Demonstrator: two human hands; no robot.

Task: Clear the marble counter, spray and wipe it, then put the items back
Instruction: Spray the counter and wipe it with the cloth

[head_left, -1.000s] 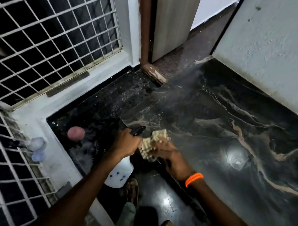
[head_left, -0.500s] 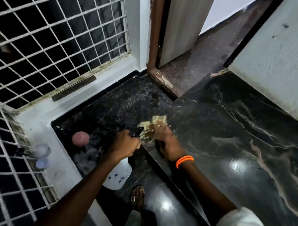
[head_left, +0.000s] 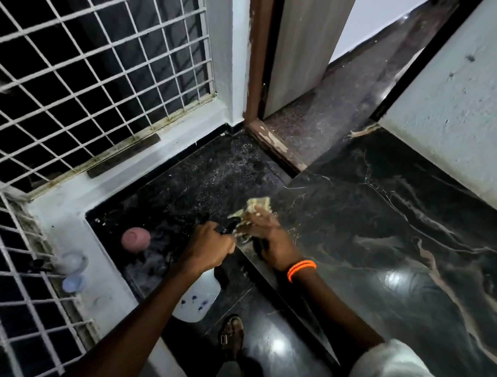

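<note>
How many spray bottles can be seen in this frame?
1. The white spray bottle hangs from the left hand, which grips its dark trigger head beside the cloth. The blurry pale things on the ledge at left can't be identified.

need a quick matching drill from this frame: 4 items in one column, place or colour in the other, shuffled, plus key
Items
1. spray bottle
2. cloth
3. cup
4. wristband

Descriptions
A. pink, standing on the dark counter near the window grille
B. orange, around the right wrist
C. white, gripped at the top by the left hand
D. pale yellow, under the right hand on the marble counter

Pairs: 1-C, 2-D, 3-A, 4-B
</note>
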